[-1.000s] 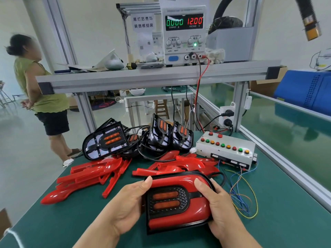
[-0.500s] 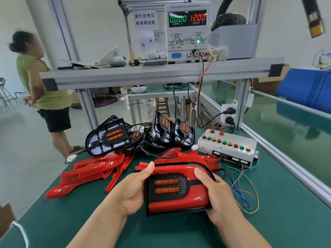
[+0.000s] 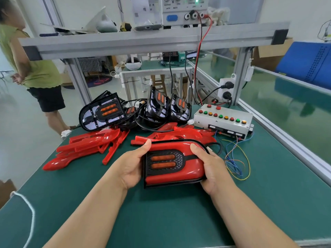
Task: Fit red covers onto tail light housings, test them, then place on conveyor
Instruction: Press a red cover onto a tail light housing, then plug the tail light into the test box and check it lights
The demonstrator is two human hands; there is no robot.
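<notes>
Head view: left hand [image 3: 132, 167] grasps the left end of the tail light [image 3: 164, 162], red cover [image 3: 194, 167] fitted, thumb on the top edge. Right hand [image 3: 213, 169] grasps the right end. The light sits centre frame, low over the green bench mat [image 3: 161, 212]; contact with the mat unclear. Loose red covers [image 3: 86, 149] at 10 o'clock, bare housings [image 3: 102, 111] at 11, button box [image 3: 222, 117] at 1, conveyor belt [image 3: 286, 108] at 2.

One covered tail light [image 3: 174, 164], centre. Bare housings [image 3: 102, 111]: three clear at 12 o'clock, fourth half hidden. Red covers [image 3: 86, 149]: two heaps, number unclear. One button box [image 3: 223, 119], eleven buttons.
</notes>
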